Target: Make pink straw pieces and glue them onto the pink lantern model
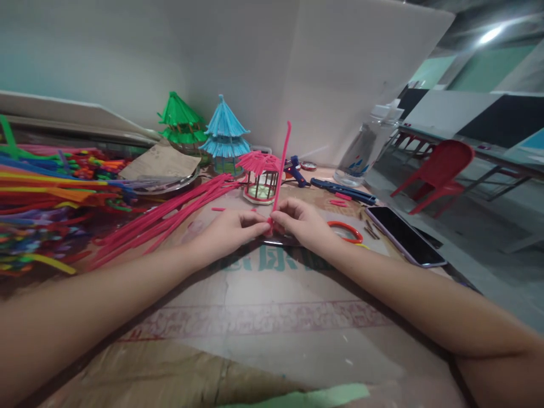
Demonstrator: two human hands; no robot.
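Observation:
Between my fingertips a pink pipe cleaner (pixel 282 170) stands nearly upright, its lower end bunched small and partly hidden by the fingers. My left hand (pixel 232 229) pinches that lower end, thumb against forefinger. From the other side my right hand (pixel 304 221) pinches the same pipe cleaner just above. Right behind the hands is a small pavilion model (pixel 260 178) with a pink fringed roof, brown posts and a pale round base. A bundle of long pink pipe cleaners (pixel 170 218) lies left of my left hand.
Blue (pixel 225 133) and green pavilion models (pixel 178 122) stand at the back. Coloured pipe cleaners (pixel 51 192) heap at left. Rightward are a glue gun (pixel 296 171), a utility knife (pixel 344 190), an orange ring (pixel 346 231), a phone (pixel 403 235) and a clear bottle (pixel 363 147).

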